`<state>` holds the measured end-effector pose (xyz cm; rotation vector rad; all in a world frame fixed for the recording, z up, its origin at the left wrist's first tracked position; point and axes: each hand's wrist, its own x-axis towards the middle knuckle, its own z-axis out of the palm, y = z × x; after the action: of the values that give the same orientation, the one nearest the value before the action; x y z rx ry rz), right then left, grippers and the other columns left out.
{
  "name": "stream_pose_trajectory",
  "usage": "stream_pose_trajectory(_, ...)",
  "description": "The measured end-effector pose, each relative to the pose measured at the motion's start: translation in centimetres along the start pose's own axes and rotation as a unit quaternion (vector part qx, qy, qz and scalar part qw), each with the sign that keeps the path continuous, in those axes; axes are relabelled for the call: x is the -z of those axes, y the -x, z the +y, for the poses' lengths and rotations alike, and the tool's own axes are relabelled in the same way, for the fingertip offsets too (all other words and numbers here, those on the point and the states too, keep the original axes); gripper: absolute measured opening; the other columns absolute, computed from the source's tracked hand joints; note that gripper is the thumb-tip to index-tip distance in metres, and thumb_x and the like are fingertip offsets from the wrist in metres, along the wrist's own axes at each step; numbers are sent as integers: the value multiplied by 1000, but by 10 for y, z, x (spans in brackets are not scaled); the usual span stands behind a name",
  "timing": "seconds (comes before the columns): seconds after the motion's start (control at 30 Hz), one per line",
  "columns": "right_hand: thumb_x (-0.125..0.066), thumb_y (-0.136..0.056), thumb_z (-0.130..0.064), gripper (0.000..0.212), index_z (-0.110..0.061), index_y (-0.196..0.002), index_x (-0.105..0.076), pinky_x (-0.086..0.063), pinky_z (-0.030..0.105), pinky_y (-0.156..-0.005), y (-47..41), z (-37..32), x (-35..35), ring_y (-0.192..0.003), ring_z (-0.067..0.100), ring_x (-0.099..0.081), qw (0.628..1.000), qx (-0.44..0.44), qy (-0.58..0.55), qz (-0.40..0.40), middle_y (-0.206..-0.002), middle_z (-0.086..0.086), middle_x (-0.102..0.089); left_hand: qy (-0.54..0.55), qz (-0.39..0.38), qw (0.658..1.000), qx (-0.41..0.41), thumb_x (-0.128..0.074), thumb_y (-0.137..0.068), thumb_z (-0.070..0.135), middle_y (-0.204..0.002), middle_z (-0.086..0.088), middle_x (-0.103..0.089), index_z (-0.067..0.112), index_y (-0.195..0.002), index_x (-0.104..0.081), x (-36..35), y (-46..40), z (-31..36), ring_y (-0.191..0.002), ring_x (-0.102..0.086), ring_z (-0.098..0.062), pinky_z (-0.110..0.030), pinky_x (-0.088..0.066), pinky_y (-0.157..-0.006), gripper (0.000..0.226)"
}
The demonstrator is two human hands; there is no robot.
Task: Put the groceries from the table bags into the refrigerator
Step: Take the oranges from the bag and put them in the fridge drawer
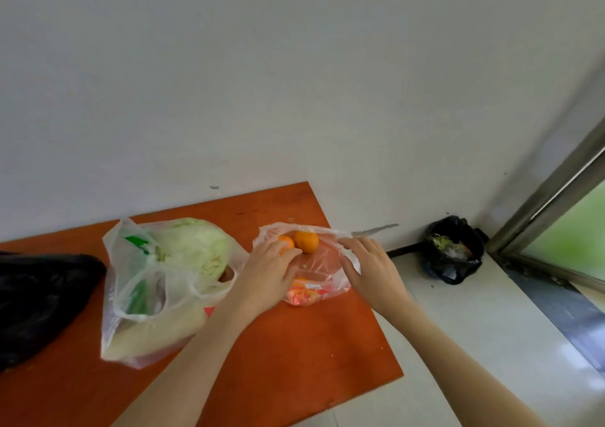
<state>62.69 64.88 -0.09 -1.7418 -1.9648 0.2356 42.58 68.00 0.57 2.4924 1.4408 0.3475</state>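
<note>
**Loose oranges at risk of rolling out of an opened bag**

Lying on the orange table (294, 345), near its far right corner: a small clear bag (314, 263), mouth spread wide, holding two oranges (306, 242) toward the wall side and some red-printed packaging at the near end. Resting over the bag's left side, the left hand (266, 276), fingers curling around the smaller orange, apparently gripping it, though the far side of the fingers is hidden. Pinching the bag's right rim between thumb and fingers, the right hand (370, 269), holding the film taut and the mouth open.

Probably picking out fruit for the trip to the refrigerator, which is nowhere in view. Risking, with the mouth pulled this wide, the second orange rolling free toward the table's right edge and dropping to the floor; risking too, with thin film stretched under a pinch, a tear or a slip of the rim.

Sitting just to the left, a larger clear bag (157, 282) bulging with a cabbage (196, 246) and a pale long vegetable, leaning and possibly sliding if nudged by the left forearm. Slumping at the far left, a black bag (39, 295). Standing on the floor by the window, a bin lined in black (453, 250).
</note>
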Motion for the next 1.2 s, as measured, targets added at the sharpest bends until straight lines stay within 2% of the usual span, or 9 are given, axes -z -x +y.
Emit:
stream_pose_trajectory(0.07, -59, -89, -17, 31, -13, -120, -58, -48, 35, -84, -18, 9, -12, -99, 25, -59, 1000, -10, -2, -11, -106, 7, -64, -1, -16, 1000, -11, -40, -95, 28, -135, -4, -49, 16, -129, -53, -11, -22, -11, -132, -35, -21, -32, -21, -111, 38)
stream_pose_trajectory(0.27, -49, -93, -25, 24, -15, -113, -56, -51, 39, -80, -80, 36, -61, -96, 23, -57, 996, 13, 19, -88, -106, 3, -60, -35, -53, 998, -30, -55, -87, 18, -120, -5, -60, 16, -117, -63, -48, -74, -47, -120, -49, -24, -43, -33, -108, 31)
stream_pose_trajectory(0.43, -40, -84, -30, 31, -16, -101, -63, -53, 37, -75, -114, 53, -100, -89, 26, -64, 985, 60, 4, -160, -96, 3, -67, -91, -87, 992, -23, -56, -74, 37, -105, -1, -67, 21, -99, -69, -62, -110, -75, -106, -60, -24, -43, -47, -95, 32)
stream_pose_trajectory(0.53, -46, -84, -31, 38, -16, -117, -58, -48, 37, -87, -135, 64, -119, -103, 27, -61, 977, 64, 21, -204, -113, 5, -62, -105, -139, 985, 0, -68, -74, 41, -127, -4, -56, 21, -119, -59, -73, -123, -90, -126, -46, -29, -50, -32, -106, 50)
stream_pose_trajectory(0.63, -53, -90, -38, 57, -22, -141, -34, -30, 35, -106, -154, 77, -131, -128, 22, -39, 959, 72, 56, -267, -141, 1, -40, -124, -181, 975, 27, -59, -82, 48, -148, -3, -34, 25, -142, -32, -81, -129, -105, -141, -20, -26, -50, -11, -114, 70)
stream_pose_trajectory(0.73, -53, -87, -50, 71, -25, -146, -22, -29, 35, -109, -167, 84, -139, -132, 20, -33, 942, 87, 56, -318, -146, 0, -31, -135, -200, 969, 46, -59, -79, 54, -150, -1, -29, 30, -145, -22, -87, -132, -117, -142, -17, -27, -51, -10, -113, 79)
stream_pose_trajectory(0.83, -60, -82, -51, 79, -27, -146, -20, -34, 36, -108, -173, 90, -151, -130, 21, -35, 928, 94, 54, -356, -145, -1, -30, -124, -178, 975, 51, -65, -75, 53, -143, -3, -41, 30, -140, -36, -91, -136, -118, -137, -30, -30, -53, -17, -111, 74)
stream_pose_trajectory(1.0, -65, -82, -39, 82, -25, -146, -17, -34, 32, -105, -176, 95, -164, -129, 21, -39, 923, 111, 46, -366, -145, -1, -31, -124, -95, 986, -55, -83, -56, 41, -99, 5, -64, 26, -92, -69, -104, -139, -110, -102, -59, -19, -42, -44, -96, 41)
stream_pose_trajectory(1.2, -67, -82, -34, 81, -22, -146, -19, -37, 32, -103, -174, 97, -160, -133, 22, -38, 929, 100, 19, -355, -151, -1, -28, -123, -202, 971, 41, -67, -77, 44, -141, 3, -36, 27, -137, -33, -103, -144, -118, -134, -30, -21, -38, -28, -104, 72)
